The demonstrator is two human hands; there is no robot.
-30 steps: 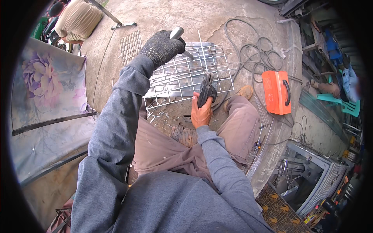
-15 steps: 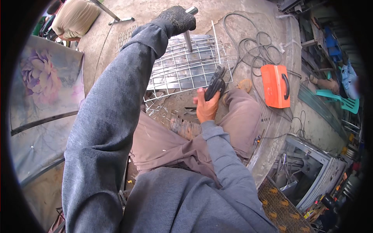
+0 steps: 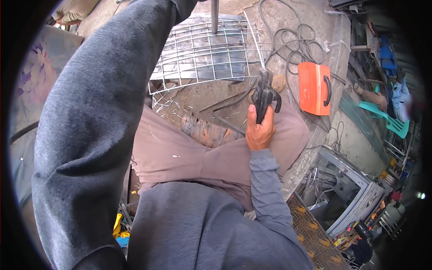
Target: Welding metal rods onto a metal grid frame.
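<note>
My right hand (image 3: 261, 131) is closed around the black handle of a welding electrode holder (image 3: 264, 96), above my right knee. A thin pale welding rod (image 3: 254, 39) sticks out of its jaws toward the far side of the metal grid. My left arm (image 3: 103, 90) stretches far forward, and its hand lies beyond the top edge. Close to that cuff, a metal tube (image 3: 215, 17) comes down to the wire grid (image 3: 193, 63). The grid of crossed bars lies partly over a flat metal sheet (image 3: 225, 63) on the ground.
An orange welding machine (image 3: 310, 90) with a black handle stands at the right, near coiled cable (image 3: 288, 38). Between my legs lie a worn wooden log (image 3: 209, 132) and scattered rod stubs (image 3: 173, 105). Further right are a metal frame (image 3: 342, 175) and a turquoise plastic chair (image 3: 387, 118).
My left hand, earlier gripping the metal tube's top, has passed out of view above. The ground scene has shifted upward in view. My right hand with the electrode holder has turned more upright.
</note>
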